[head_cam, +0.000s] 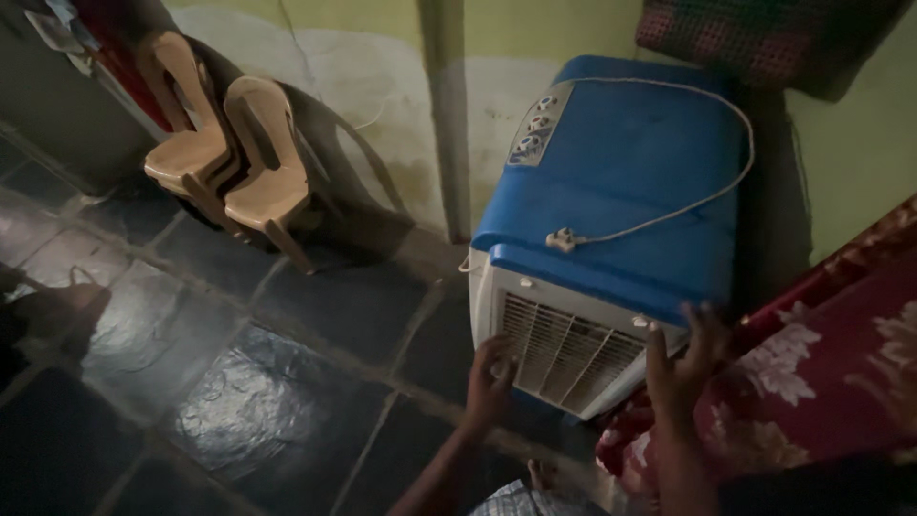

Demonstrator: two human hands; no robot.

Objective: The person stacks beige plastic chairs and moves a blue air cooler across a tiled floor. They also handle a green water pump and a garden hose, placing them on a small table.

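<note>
**Both hands on the air cooler's front corners**

My left hand [489, 375] lies open against the white grille of the blue-topped air cooler [611, 182], at 6 o'clock of it; my right hand [680, 355], fingers spread, cups its front right corner at 5 o'clock. I judge I'm bracing to shift it, which needs a firmer grasp. Its loose power cord [669, 212] lies on top; the red floral bedspread [821, 373] crowds 3 o'clock, stacked plastic chairs [234, 158] stand at 9 o'clock.

Dim, grainy room — soft sheen on the dark floor tiles [248, 401], blurred hands.
</note>
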